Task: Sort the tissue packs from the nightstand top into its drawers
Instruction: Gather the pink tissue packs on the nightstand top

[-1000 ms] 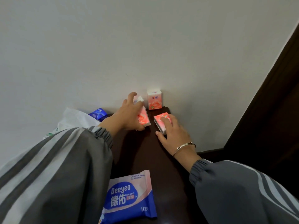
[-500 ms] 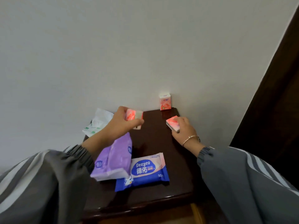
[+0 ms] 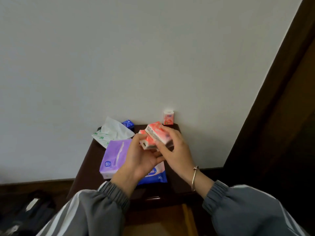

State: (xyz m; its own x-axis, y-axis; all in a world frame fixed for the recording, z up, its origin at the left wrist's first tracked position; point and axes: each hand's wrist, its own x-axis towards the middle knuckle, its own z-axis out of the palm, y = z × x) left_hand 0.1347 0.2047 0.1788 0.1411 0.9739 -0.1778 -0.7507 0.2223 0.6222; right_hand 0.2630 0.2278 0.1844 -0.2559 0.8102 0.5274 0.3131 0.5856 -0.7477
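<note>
Above the dark wooden nightstand (image 3: 177,178) my left hand (image 3: 141,159) and my right hand (image 3: 175,150) meet, each gripping a small pink tissue pack. The right hand's pack (image 3: 156,132) lies on top of the left hand's pack (image 3: 147,143). A third pink pack (image 3: 168,117) stands upright against the wall at the back right corner. On the top lie a purple tissue pack (image 3: 113,157), a blue wipes pack (image 3: 153,176) partly under my left hand, a white and green pack (image 3: 112,133) and a small blue pack (image 3: 127,124).
A dark door frame (image 3: 272,99) rises at the right. Dark shoes (image 3: 29,212) lie on the floor at the lower left. A dark baseboard runs along the white wall. Wood floor shows in front of the nightstand.
Both hands lifted their pink packs off the nightstand and brought them together in the middle, one on the other. The camera pulled back, so the front edge and floor show.
</note>
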